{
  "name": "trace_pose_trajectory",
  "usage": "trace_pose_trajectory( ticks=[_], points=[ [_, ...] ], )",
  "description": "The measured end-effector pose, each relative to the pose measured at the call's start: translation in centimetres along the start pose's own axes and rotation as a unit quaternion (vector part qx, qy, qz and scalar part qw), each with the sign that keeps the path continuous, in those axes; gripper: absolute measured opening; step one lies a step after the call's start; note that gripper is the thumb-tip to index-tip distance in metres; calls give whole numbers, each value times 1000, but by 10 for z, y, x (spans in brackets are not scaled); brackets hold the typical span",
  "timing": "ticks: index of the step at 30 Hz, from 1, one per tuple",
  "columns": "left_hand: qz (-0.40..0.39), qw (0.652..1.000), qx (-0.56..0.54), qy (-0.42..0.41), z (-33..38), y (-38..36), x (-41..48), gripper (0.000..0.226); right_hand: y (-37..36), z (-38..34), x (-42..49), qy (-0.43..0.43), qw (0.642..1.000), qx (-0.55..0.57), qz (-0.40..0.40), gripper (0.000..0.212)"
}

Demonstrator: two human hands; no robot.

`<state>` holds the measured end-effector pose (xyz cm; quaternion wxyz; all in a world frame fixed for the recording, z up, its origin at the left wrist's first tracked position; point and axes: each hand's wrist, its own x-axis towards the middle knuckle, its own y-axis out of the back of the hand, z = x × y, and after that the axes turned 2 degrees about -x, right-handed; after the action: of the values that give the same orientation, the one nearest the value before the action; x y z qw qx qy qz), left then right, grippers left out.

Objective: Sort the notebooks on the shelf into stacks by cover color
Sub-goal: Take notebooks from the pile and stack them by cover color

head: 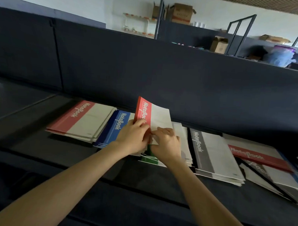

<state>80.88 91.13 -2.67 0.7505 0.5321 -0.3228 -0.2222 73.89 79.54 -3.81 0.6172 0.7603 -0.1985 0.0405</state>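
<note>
Head view: the left hand (pixel 133 137) and right hand (pixel 167 144) hold a red notebook (pixel 155 116) tilted up over the shelf (pixel 40 150), each grip clamped on its lower edge. Left of it lie a blue stack (pixel 113 130), then a red stack (pixel 79 121). Beneath it is a green notebook (pixel 149 158), half hidden by the hands. To its right are a grey stack (pixel 209 153) and a loose pile (pixel 262 157).

Bare hands: left grip (pixel 133 137), right grip (pixel 167 144). Both forearms (pixel 64 186) bare, uncovered to frame edge.

red-and-white notebook (pixel 153 116), blue stack (pixel 113 130), grey stack (pixel 211 153), dark shelf (pixel 40 150)
</note>
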Motion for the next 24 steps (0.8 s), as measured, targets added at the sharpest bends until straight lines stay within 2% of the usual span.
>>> trace_pose_trajectory(
  ticks=[10,24],
  points=[
    [-24,999,-36,-5,-56,2,-9,42,-21,-51,15,-45,998,-15,-29,30],
    [-10,999,-48,19,-82,11,-8,46,-26,-73,35,-24,999,-25,-20,34]
  ],
)
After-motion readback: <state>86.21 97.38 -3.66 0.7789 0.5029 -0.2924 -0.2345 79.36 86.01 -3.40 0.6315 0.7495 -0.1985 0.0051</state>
